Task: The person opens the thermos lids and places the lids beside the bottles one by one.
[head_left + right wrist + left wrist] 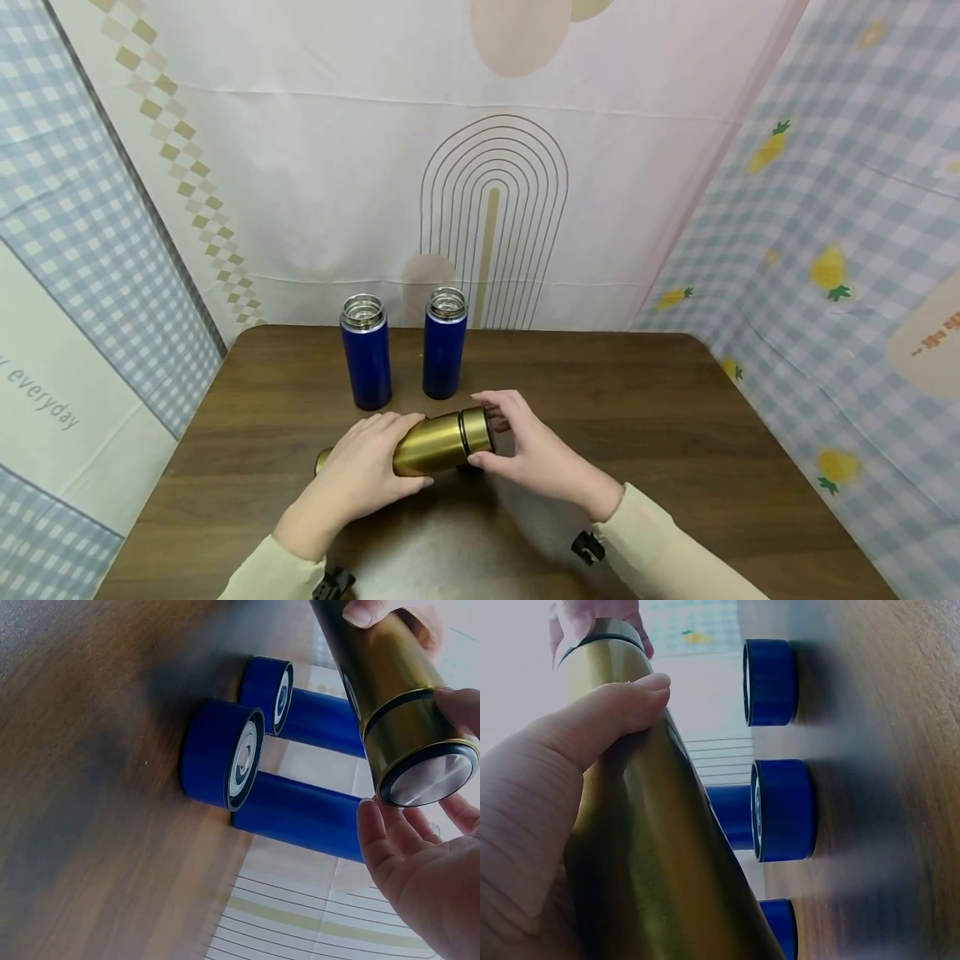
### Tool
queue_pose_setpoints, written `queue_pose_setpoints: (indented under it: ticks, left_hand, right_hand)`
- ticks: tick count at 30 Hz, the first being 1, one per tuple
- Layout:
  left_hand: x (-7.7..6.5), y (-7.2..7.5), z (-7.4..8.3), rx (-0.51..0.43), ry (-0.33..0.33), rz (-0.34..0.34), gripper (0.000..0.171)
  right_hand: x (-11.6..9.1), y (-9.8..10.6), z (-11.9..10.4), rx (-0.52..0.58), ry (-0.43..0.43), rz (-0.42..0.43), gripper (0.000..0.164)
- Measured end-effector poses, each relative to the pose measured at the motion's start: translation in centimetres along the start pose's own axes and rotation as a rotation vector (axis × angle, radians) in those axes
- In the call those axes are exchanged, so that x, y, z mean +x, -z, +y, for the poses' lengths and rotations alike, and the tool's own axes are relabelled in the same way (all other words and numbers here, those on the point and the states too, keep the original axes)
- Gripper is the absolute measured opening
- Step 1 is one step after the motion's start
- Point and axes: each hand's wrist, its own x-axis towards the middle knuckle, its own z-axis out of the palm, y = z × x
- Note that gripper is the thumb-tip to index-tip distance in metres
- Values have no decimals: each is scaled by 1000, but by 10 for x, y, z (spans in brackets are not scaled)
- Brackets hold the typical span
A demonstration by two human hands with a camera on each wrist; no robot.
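Note:
A gold vacuum flask [431, 446] is held tilted nearly level above the table, its capped end toward the right. My left hand [365, 467] grips its body, thumb along the near side. My right hand [536, 454] holds the gold cap [477, 429] between thumb and fingers; the cap sits on the flask with a dark ring at the joint. In the right wrist view the cap's flat, shiny top [431, 780] faces the camera. Two blue flasks, one on the left [367, 358] and one on the right [444, 350], stand upright with uncovered steel mouths.
Two blue caps, one larger in view [214, 754] and one behind it [262, 694], lie on the table with their hollow sides up; the gold flask largely hides them in the head view. Brown wooden table [637, 417]; patterned cloth [337, 167] hangs behind and at both sides.

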Motion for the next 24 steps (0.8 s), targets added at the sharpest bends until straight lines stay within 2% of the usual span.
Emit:
queue_pose_setpoints:
  ticks: [8,15,19,21,24]
  left_hand:
    - [0,0,1,-13,-14,25,75]
    - [0,-2,2,-24,-21,28,74]
    - [0,-2,1,-17,-17,23,74]
    - [0,-2,0,-17,-16,19,75]
    - [0,-3,-1,-18,-12,17,75]
  right_hand:
    - [-1,0,0,42,-113,-6,76]
    - [0,-3,-1,23,-225,14,55]
    - [0,-3,-1,44,-277,-5,50]
    - [0,-3,0,63,-272,-20,49]
    - [-1,-2,-3,93,-218,-28,48]
